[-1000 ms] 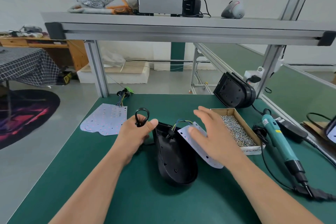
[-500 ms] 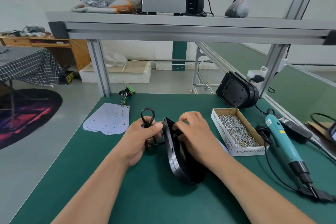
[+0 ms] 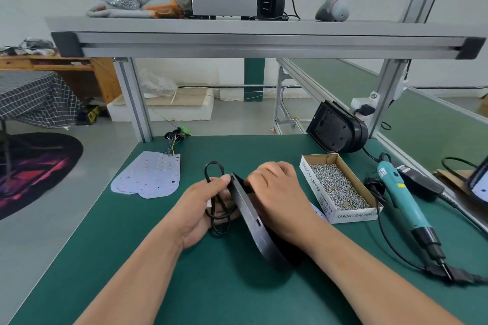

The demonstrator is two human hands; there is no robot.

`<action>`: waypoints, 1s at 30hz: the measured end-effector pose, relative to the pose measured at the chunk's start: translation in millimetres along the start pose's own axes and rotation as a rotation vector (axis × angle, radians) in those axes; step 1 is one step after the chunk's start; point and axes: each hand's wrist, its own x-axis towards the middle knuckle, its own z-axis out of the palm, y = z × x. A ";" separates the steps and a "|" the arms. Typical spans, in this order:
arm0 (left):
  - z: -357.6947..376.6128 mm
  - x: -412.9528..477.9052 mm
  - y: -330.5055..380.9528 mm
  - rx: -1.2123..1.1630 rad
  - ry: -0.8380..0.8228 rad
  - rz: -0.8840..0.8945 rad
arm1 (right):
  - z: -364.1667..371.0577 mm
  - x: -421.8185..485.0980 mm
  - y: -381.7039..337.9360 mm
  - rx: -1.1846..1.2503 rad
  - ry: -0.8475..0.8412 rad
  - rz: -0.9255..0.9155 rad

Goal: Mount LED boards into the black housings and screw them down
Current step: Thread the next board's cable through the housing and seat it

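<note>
1. Centre of desk (image 3: 126,258): housing (image 3: 253,227) tipped up on edge, left hand (image 3: 200,214) against its left side, right hand (image 3: 280,198) curled over its right side.
2. Cable loop (image 3: 214,174) in left hand, just left of housing.
3. Near left edge toward far-left corner: LED boards (image 3: 150,179); wire bundle (image 3: 175,137) behind them at far edge.
4. Right of housing: screw box (image 3: 340,187).
5. Along right edge, right of screw box: screwdriver (image 3: 404,200).
6. Far-right corner, behind screw box: second housing (image 3: 335,129).
7. Above far edge: shelf (image 3: 264,28).
</note>
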 end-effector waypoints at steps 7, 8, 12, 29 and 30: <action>6.4 -0.7 -5.1 -0.115 -0.089 -0.074 | 3.7 2.0 4.5 -0.077 -0.002 0.011; 7.2 -1.2 -5.8 -0.130 -0.119 -0.063 | 4.0 3.5 5.5 -0.086 -0.014 0.035; 15.5 -3.7 -9.2 -0.195 -0.098 -0.026 | 3.9 5.3 10.3 -0.069 -0.034 0.086; 19.7 -4.9 -14.0 -0.140 -0.168 -0.017 | -17.8 3.3 1.3 0.049 0.193 0.092; 18.3 -5.3 -13.8 -0.142 -0.165 -0.018 | -19.0 3.8 2.4 0.076 0.192 0.085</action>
